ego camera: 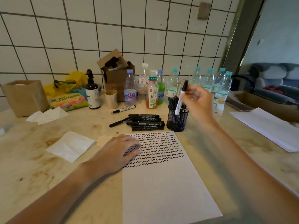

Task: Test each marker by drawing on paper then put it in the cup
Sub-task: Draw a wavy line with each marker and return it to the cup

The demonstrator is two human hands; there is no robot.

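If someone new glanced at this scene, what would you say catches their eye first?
Probably the sheet of paper in the centre, its top filled with rows of black squiggles, the left hand resting flat on its edge. Just behind, the right hand holds a white marker over the black mesh cup, beside a pile of black markers.

- Soft, even indoor light on my feed, medium bright; brighter at the opening on the right.
- Faint, diffuse shadows under both forearms on the desk (40, 159).
- Right hand (199, 102) motion-blurred, as is the marker (181, 98) it holds.
- Left hand (119, 151) slightly soft.
- Wide-angle bend: wall tiles (113, 29) curve near the edges.
- Sheet of paper (161, 183) reads clean, no glare.
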